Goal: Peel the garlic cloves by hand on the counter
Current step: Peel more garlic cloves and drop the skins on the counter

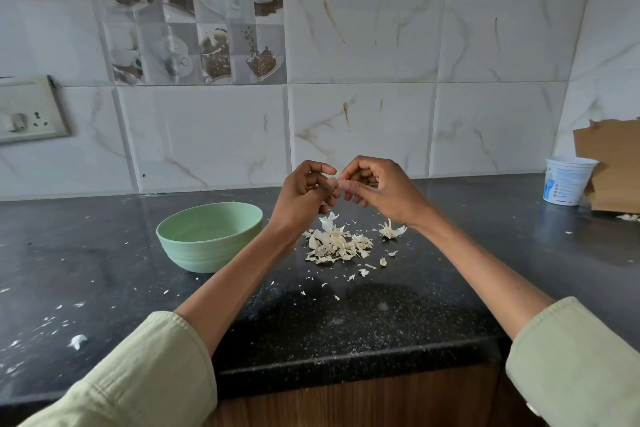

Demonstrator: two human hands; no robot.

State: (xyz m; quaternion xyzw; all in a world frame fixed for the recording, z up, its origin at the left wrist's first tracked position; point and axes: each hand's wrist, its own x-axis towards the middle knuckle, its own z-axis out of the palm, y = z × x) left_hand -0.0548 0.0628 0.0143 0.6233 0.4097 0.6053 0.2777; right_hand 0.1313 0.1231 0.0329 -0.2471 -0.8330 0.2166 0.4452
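Pale green sleeves [145,374] fill the lower corners of the frame, pushed back from the wrists, likely to keep cloth clear of the papery mess. Both forearms reach toward the middle of the frame, where the left hand [304,192] and right hand [379,189] meet above the dark counter [346,322]. Between them sits a garlic clove [335,183], pinched by the fingertips of both hands in a narrow, curled grip; how much skin remains on it is too small to tell. Held up and apart from the counter, the clove seems placed so that loosened skin drops straight down onto the pile of skins [337,243] directly below the hands. Just left of that pile stands a green bowl [207,236], close enough to take peeled cloves, I judge, though its inside is not visible from here. At the right edge of the frame a white tub [566,180] stands beside a piece of cardboard [613,166], well apart from the work. Small flakes dot the counter at lower left.
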